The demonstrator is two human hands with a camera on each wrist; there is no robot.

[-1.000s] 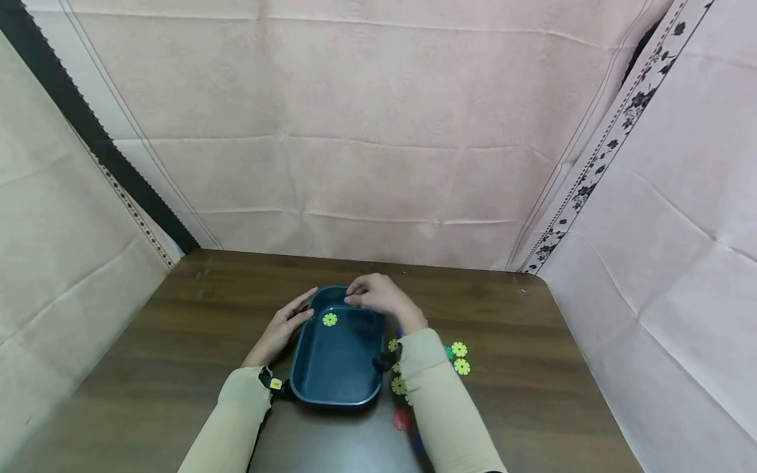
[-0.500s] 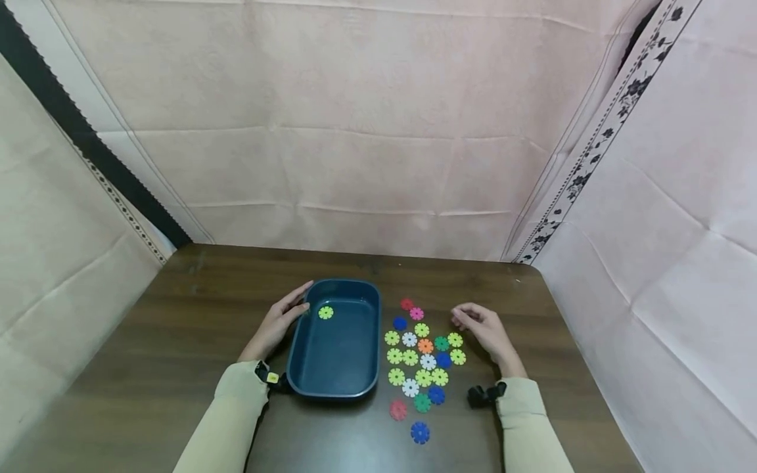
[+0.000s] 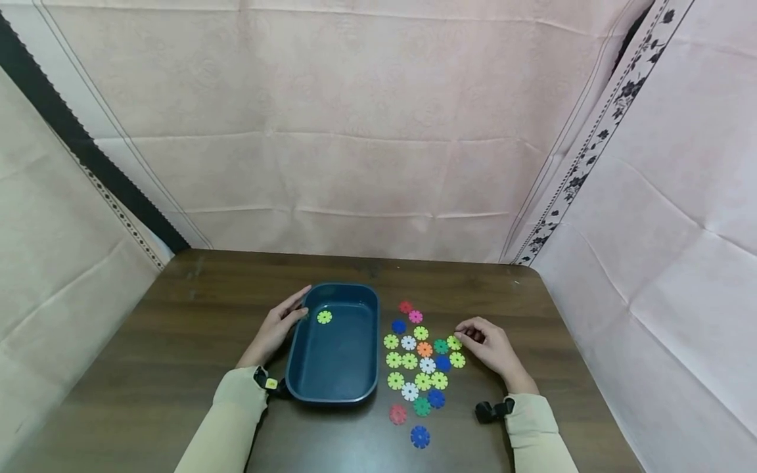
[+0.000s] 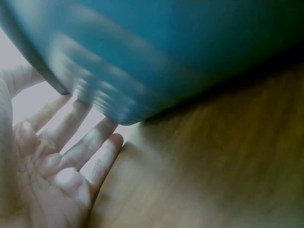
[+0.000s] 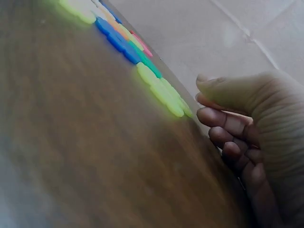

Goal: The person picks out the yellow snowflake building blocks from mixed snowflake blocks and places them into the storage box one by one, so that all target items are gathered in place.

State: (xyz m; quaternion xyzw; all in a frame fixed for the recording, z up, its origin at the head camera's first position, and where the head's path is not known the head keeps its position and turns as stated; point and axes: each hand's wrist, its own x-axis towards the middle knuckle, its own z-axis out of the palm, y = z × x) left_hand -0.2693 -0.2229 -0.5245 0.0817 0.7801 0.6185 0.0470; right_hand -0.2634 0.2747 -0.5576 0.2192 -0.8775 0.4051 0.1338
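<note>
A dark blue rectangular tray [image 3: 335, 341] sits on the table, with one yellow-green flower-shaped disc [image 3: 324, 317] inside near its far left. My left hand [image 3: 275, 330] is at the tray's far left corner, its thumb at the rim. In the left wrist view, its spread, nearly straight fingers [image 4: 90, 147] touch the tray's outer wall [image 4: 142, 57]. My right hand [image 3: 489, 347] is loosely bent above the right edge of a disc group, its thumb and forefinger tips right at a yellow-green disc [image 3: 453, 343]. In the right wrist view nothing shows between its fingers.
Several flower-shaped discs lie right of the tray, including white [image 3: 428, 365], orange [image 3: 424, 349], pink [image 3: 416, 316] and green [image 3: 422, 406] ones. A blue disc [image 3: 420, 437] lies nearest the front. Pale cloth [image 3: 367, 131] hangs behind the wooden table [image 3: 236, 276].
The right hand has left the far end of the tray and moved right, then lowered slightly toward the yellow-green disc at the group's right edge. The left hand stays at the tray.
</note>
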